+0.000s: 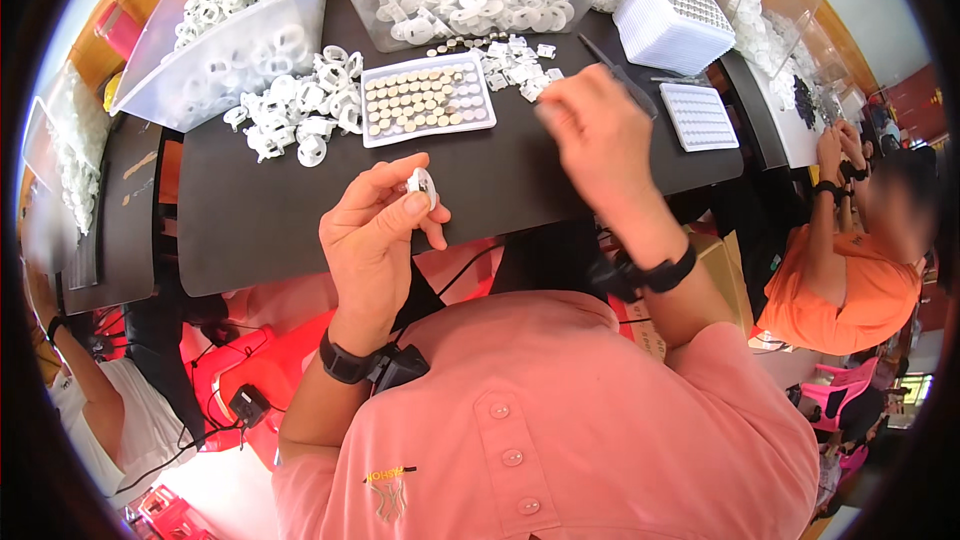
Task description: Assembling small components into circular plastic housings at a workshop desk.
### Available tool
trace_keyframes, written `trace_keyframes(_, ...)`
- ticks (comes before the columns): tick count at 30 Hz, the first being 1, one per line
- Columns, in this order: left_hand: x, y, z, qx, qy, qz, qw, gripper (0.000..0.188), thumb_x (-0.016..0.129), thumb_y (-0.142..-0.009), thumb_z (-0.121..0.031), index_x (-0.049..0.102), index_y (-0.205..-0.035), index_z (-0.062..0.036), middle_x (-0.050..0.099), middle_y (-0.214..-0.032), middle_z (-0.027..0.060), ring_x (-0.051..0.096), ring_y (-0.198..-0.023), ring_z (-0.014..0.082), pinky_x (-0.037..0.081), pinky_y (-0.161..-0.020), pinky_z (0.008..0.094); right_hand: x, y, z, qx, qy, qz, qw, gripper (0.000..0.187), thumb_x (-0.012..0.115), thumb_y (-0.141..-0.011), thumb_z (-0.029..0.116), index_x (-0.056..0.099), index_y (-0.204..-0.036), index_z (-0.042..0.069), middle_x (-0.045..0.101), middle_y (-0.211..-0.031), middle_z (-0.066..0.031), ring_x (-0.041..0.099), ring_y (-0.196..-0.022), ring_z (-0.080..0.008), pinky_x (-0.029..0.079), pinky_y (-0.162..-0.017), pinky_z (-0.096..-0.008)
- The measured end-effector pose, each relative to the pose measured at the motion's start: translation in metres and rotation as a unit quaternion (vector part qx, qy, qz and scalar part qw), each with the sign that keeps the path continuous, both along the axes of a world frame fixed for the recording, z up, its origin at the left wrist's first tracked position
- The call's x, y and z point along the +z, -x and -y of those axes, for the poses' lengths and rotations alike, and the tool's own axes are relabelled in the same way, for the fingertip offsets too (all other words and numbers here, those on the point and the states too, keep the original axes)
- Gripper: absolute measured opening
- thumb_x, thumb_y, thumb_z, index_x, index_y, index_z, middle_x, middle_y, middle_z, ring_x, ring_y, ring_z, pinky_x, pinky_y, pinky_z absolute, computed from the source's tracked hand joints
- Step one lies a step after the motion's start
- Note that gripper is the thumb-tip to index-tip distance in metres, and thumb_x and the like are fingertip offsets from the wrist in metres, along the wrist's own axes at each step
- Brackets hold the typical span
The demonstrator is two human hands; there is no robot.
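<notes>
Dark table (510, 168): left grip (368, 225) pinches white part (425, 186), right grip (608, 145) unclear; pink shirt (620, 410) lettered.

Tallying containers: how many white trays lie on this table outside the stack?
2: a tray of round pieces beyond the left hand; a gridded tray right of the right hand, before the stack. Others may be hidden.

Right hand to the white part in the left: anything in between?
Nothing visible. Only bare table shows between the blurred right grip and the white part pinched in the left grip. The disc tray sits just beyond that line, not across it.
</notes>
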State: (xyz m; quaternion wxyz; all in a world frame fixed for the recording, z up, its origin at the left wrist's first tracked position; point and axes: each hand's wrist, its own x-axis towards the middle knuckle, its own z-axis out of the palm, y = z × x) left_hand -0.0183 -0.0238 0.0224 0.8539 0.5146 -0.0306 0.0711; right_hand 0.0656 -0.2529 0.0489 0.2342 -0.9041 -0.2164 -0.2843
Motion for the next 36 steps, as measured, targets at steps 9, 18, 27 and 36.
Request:
trace_keyframes(9, -0.001, 0.001, -0.004, -0.038, -0.003, 0.007, 0.999, 0.033, 0.061, -0.091, -0.005, 0.063, -0.122, 0.0076, 0.067, -0.093, 0.0143, 0.067, -0.077, 0.0229, 0.053, -0.055, 0.0314, -0.010, 0.003, 0.053, -0.058, 0.174, 0.002, 0.983, 0.011, 0.072, -0.082, 0.012, 0.071, -0.094, 0.013, 0.057, -0.091, -0.0039, 0.060, -0.091, -0.0265, 0.044, -0.076, -0.0404)
trace_keyframes(18, 0.001, 0.002, -0.003, -0.057, 0.025, 0.018, 0.998, 0.029, 0.065, -0.091, 0.000, 0.065, -0.120, 0.0079, 0.065, -0.093, 0.0119, 0.067, -0.077, 0.0213, 0.055, -0.056, 0.0288, -0.015, -0.006, 0.050, -0.021, 0.138, 0.020, 0.990, 0.014, 0.072, -0.081, 0.009, 0.070, -0.093, 0.015, 0.057, -0.089, -0.0017, 0.060, -0.090, -0.0246, 0.043, -0.076, -0.0394)
trace_keyframes(27, -0.001, 0.003, -0.004, -0.045, -0.011, 0.021, 0.999, 0.035, 0.064, -0.090, -0.005, 0.063, -0.123, 0.0077, 0.067, -0.092, 0.0140, 0.068, -0.079, 0.0224, 0.054, -0.055, 0.0302, -0.018, -0.009, 0.045, -0.002, 0.091, 0.009, 0.996, 0.008, 0.072, -0.081, 0.010, 0.067, -0.087, 0.014, 0.057, -0.086, -0.0012, 0.060, -0.089, -0.0237, 0.041, -0.075, -0.0391)
trace_keyframes(36, -0.002, 0.002, -0.004, -0.056, 0.012, 0.029, 0.998, 0.031, 0.068, -0.090, 0.000, 0.065, -0.120, 0.0069, 0.064, -0.094, 0.0113, 0.067, -0.079, 0.0200, 0.055, -0.055, 0.0277, -0.010, -0.004, 0.048, 0.005, 0.067, -0.023, 0.997, 0.007, 0.072, -0.081, 0.011, 0.066, -0.084, 0.013, 0.056, -0.083, -0.0012, 0.059, -0.087, -0.0231, 0.040, -0.075, -0.0385)
